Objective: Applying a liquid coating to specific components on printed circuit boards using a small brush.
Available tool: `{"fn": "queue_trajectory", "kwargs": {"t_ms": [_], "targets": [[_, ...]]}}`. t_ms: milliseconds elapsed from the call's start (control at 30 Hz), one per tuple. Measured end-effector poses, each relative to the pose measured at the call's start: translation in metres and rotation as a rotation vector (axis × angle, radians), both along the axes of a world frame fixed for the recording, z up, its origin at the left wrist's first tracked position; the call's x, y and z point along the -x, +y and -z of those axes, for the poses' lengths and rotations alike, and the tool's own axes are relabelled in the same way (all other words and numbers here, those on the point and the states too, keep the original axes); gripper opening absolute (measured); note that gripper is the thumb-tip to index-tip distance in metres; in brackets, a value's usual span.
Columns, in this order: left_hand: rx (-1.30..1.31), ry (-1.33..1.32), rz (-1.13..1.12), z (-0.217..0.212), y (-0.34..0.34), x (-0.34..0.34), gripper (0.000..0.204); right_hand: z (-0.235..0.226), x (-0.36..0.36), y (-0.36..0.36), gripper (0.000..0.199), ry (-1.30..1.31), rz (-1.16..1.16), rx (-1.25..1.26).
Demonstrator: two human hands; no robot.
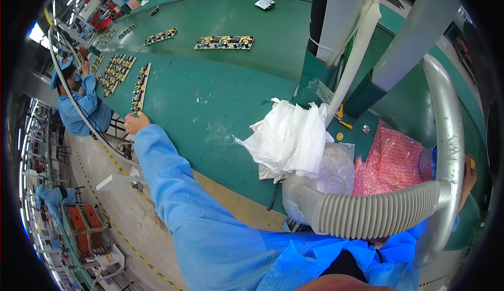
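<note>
My left arm reaches out in a blue sleeve, and my left hand (pixel 136 124) is closed on the near end of a circuit board strip (pixel 140 88) crowded with black and yellow parts. The strip lies along the left edge of the green bench (pixel 210 96). At the far right my right hand (pixel 467 178) shows only in part behind a grey duct pipe (pixel 446 117). A small yellowish spot is at its fingertips; whether it holds anything is unclear.
White cloths (pixel 289 138) lie beside pink bubble wrap (pixel 388 157) and a ribbed hose (pixel 378 207). Several board strips (pixel 224 42) rest on the green belt. A yellow-handled tool (pixel 342 117) lies near the posts. A co-worker (pixel 79 99) sits at the left.
</note>
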State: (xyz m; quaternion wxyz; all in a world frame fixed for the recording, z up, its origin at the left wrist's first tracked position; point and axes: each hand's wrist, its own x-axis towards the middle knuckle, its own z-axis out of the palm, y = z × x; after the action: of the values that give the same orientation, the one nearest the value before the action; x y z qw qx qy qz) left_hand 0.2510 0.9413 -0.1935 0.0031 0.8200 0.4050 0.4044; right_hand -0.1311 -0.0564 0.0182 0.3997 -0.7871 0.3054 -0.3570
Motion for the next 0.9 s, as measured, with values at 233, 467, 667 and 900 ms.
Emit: {"fn": "queue_trajectory", "kwargs": {"t_ms": [233, 467, 667, 900], "targets": [[0.110, 0.218, 0.401, -0.007, -0.045, -0.027, 0.043, -0.026, -0.026, 0.053, 0.033, 0.073, 0.166, -0.179], [0.112, 0.325, 0.316, 0.009, -0.018, -0.028, 0.057, -0.039, -0.008, 0.104, 0.030, 0.098, 0.388, -0.045], [-0.123, 0.125, 0.446, -0.009, -0.034, -0.028, 0.044, -0.045, -0.026, 0.126, 0.028, 0.109, 0.516, 0.044], [-0.154, 0.049, 0.718, -0.040, -0.095, -0.012, 0.038, -0.046, -0.014, 0.123, 0.026, 0.084, 0.244, 0.065]]}}
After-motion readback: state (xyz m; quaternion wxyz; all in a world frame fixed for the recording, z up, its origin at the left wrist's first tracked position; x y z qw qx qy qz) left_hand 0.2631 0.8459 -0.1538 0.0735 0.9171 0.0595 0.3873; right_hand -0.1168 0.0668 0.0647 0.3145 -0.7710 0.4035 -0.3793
